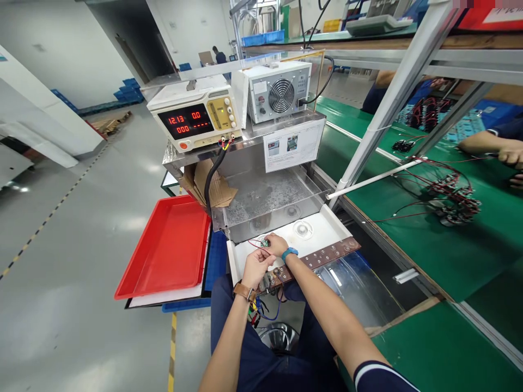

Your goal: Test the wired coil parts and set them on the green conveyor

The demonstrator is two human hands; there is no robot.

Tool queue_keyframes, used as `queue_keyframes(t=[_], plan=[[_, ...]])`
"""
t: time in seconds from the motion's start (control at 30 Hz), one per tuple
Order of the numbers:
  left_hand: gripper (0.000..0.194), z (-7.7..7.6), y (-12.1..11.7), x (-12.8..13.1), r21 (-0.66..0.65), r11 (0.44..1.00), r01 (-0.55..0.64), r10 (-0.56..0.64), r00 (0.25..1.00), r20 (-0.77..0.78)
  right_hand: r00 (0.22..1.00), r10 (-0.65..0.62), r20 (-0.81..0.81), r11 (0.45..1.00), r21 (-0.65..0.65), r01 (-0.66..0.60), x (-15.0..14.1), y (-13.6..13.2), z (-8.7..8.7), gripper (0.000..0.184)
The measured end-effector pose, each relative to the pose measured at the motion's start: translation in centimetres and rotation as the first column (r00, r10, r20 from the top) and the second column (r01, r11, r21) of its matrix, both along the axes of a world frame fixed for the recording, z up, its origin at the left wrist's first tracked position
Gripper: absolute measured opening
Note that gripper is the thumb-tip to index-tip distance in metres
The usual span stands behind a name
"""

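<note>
A small green circuit board (265, 243) is between the fingers of my right hand (278, 245), over the white tray (323, 231). A thin red wire (256, 245) loops from the board toward my left hand (256, 268), whose thumb and fingertips are pinched together on it. The two hands almost touch. Below them, along the tray's front edge, runs a brown strip (327, 255) with several metal studs. Coloured leads (261, 313) hang under the strip near my left wrist. The board's far side is hidden by my right fingers.
A power supply with red digits (192, 117) and a grey fan unit (281, 95) stand on the metal shelf ahead. To the left lies a red tray (171, 245). On the green bench (429, 256) sits a wired bundle (453, 201), near a co-worker's hands (512, 155).
</note>
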State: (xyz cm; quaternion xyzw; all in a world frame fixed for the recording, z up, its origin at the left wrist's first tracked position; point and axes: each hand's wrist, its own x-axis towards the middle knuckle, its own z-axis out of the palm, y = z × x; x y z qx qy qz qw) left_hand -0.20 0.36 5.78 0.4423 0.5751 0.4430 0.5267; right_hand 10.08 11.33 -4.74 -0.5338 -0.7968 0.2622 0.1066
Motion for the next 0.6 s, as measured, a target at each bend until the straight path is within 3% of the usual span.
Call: queue_keyframes(t=[0.17,0.3,0.6], plan=[[0.023,-3.7,0.7,0.3,0.0,0.999,-0.032,0.031,0.985,-0.171,1.0,-0.017,-0.009,1.0,-0.011,0.017,-0.1,0.0,0.1,0.034],[0.022,-5.5,0.4,0.5,-0.033,0.999,-0.037,0.027,0.966,-0.256,0.999,-0.026,-0.02,1.0,-0.009,0.025,-0.1,0.0,-0.1,0.034],[0.025,-6.8,0.6,0.3,-0.071,0.997,-0.037,0.011,0.942,-0.335,1.0,-0.003,-0.007,1.0,-0.017,0.003,-0.1,-0.1,0.6,0.034]])
